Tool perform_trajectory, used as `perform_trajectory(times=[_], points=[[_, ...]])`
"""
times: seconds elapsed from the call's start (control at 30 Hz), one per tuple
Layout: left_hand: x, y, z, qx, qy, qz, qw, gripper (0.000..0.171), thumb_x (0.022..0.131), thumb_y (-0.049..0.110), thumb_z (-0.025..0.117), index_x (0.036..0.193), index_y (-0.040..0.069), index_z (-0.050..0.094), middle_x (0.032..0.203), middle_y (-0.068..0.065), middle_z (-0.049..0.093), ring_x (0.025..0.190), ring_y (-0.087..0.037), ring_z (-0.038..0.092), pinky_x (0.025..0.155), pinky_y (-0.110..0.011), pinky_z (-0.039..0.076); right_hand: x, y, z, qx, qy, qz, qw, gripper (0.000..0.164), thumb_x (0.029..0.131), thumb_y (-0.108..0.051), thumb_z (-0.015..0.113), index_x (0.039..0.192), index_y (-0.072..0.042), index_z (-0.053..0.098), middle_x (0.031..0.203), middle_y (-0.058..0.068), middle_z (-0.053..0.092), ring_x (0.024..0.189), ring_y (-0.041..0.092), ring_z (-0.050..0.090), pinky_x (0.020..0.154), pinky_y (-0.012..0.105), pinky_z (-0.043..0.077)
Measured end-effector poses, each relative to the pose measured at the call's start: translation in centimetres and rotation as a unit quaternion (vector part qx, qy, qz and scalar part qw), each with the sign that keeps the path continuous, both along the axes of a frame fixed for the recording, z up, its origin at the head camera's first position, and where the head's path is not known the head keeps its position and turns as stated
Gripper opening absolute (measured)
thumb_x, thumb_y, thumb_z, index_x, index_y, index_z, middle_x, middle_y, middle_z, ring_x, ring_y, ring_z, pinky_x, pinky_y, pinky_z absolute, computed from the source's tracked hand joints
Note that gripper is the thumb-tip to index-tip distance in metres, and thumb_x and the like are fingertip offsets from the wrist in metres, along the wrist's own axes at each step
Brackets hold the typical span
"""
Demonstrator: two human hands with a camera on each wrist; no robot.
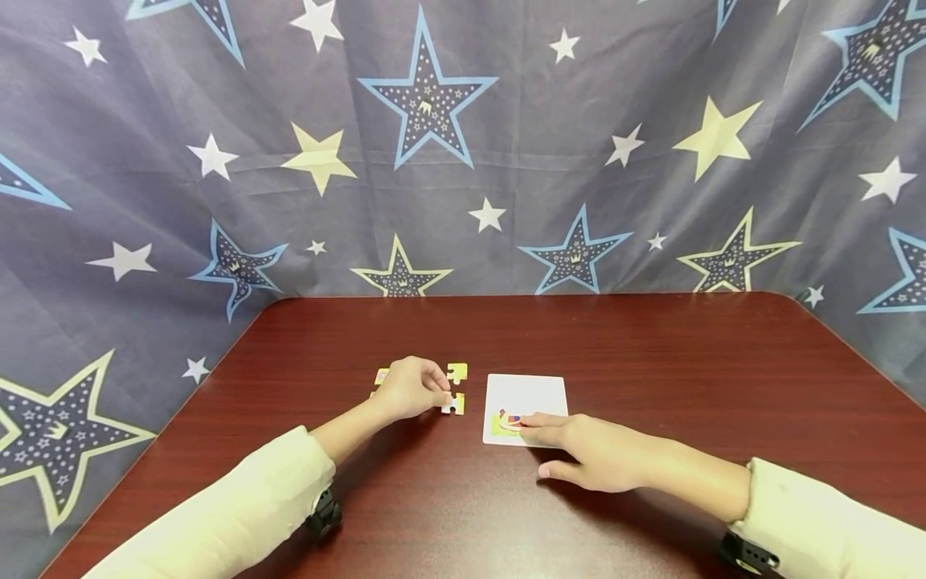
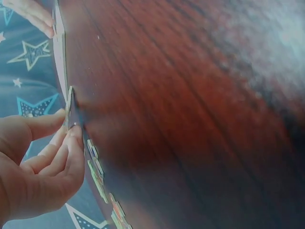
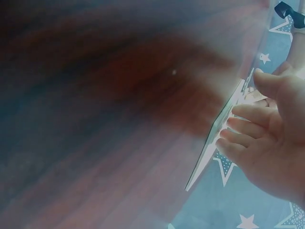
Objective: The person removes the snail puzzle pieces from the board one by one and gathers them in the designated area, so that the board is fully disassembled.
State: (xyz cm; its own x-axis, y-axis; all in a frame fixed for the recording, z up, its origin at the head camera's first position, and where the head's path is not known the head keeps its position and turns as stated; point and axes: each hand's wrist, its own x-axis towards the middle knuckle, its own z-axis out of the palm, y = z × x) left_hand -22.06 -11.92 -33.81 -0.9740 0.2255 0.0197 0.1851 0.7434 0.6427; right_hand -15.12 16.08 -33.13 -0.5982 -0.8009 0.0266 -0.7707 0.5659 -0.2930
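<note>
My left hand (image 1: 412, 388) pinches a yellow-edged jigsaw piece (image 1: 453, 404) between thumb and fingers. In the left wrist view that piece stands tilted up at the fingertips, close to the tabletop. A white square board (image 1: 524, 392) lies just to the right of it. On the board's lower left is a colourful jigsaw piece (image 1: 499, 425), partly covered by my right hand (image 1: 596, 450). The right fingers are stretched out and touch the board's near part, with the thumb apart from them over the table.
Another yellow jigsaw piece (image 1: 457, 371) lies just beyond the left hand. More pieces (image 1: 382, 375) peek out on that hand's left side, mostly hidden. All this is on a dark red wooden table (image 1: 651, 354), with a star-patterned grey curtain (image 1: 506, 161) hanging behind it.
</note>
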Motion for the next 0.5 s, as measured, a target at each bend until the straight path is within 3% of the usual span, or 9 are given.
perform_trajectory(times=[0.2, 0.5], points=[[-0.1, 0.6, -0.2, -0.035, 0.032, -0.006, 0.9988, 0.013, 0.073, 0.010, 0.081, 0.075, 0.008, 0.069, 0.068, -0.001, 0.069, 0.062, -0.007, 0.059, 0.061, -0.022, 0.047, -0.1, -0.1, -0.1, 0.011, -0.005, -0.003, 1.000, 0.048, 0.095, -0.028, 0.059, 0.138, -0.007, 0.051, 0.148, 0.008, 0.047, 0.135, 0.023, 0.048, 0.105, 0.042, 0.045], [-0.4, 1.3, -0.5, -0.067, 0.078, -0.027, 0.9943, 0.012, 0.074, 0.008, 0.079, 0.069, 0.008, 0.068, 0.067, -0.002, 0.069, 0.062, -0.008, 0.059, 0.063, -0.023, 0.050, -0.4, 0.2, -0.5, 0.004, -0.002, 0.013, 1.000, 0.050, 0.096, -0.032, 0.057, 0.139, -0.007, 0.050, 0.149, 0.008, 0.046, 0.136, 0.024, 0.047, 0.106, 0.043, 0.044]])
